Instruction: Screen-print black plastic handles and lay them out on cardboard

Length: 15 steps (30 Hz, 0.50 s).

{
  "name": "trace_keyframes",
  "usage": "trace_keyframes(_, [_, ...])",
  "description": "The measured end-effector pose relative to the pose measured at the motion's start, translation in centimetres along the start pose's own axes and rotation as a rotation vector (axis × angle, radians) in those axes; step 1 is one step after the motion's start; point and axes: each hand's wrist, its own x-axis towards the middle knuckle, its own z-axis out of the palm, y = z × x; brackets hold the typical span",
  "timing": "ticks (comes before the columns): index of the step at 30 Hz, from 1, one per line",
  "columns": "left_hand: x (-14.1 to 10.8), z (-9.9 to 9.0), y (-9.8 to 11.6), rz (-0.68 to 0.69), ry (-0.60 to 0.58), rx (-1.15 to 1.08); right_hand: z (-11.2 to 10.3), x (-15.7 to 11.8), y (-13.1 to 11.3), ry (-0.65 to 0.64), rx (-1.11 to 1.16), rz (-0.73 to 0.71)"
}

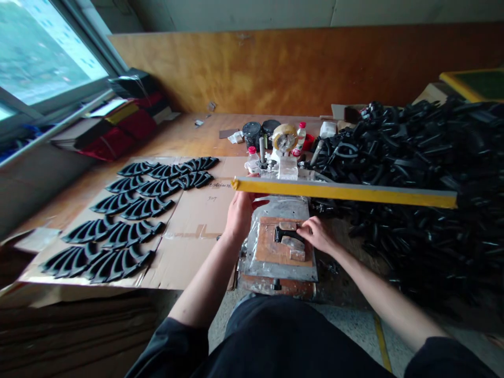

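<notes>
A curved black part (290,234) lies on a small wooden board (269,252), which rests on a plastic-covered metal plate (248,268). At the part's right end is my right hand (315,233), its thumb and fingers pinched on it. My left hand (241,212) is raised at the plate's upper left, fingers apart, partly hidden behind a long yellow and grey bar (346,192). That bar crosses the view above the plate, and its left end is just above my left hand.
Rows of black curved parts (136,207) lie on cardboard (189,262) at the left. A large heap of black parts (425,157) fills the right. Bottles, black tubs (252,135) and a tape roll (284,138) stand behind the bar.
</notes>
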Motion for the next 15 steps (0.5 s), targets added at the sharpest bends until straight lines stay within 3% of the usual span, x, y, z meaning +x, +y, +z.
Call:
trace_keyframes(2, [-1.6,0.3,-2.3,-0.126,0.065,-0.019,1.9,-1.1,-3.1,-0.107,-0.114,0.000])
trace_keyframes(6, [-7.4,-0.3,-8.3,-0.811,-0.156,0.011,2.6,-2.9,-8.6,-0.142,-0.164,0.096])
trace_keyframes(7, [-8.6,-0.8,-9.6,-0.870,-0.164,-0.013,2.4,-3.3,-9.6,-0.144,-0.128,0.023])
trace_keyframes(9, [-10.2,-2.6,-11.1,-0.857,-0.088,-0.045,1.9,-4.0,-10.1,-0.178,-0.029,-0.202])
trace_keyframes(11, [-10.3,-5.9,-11.6,-0.770,0.042,0.033,0.9,-4.1,-8.0,-0.230,0.018,-0.316])
trace_keyframes(12, [-9.9,-8.0,-11.5,-0.733,0.111,0.126,0.2,-3.9,-6.0,-0.257,-0.026,-0.280])
trace_keyframes(15, [-8.2,-15.4,-11.0,-0.659,0.269,0.555,-2.3,-2.9,2.2,-0.338,-0.362,0.044])
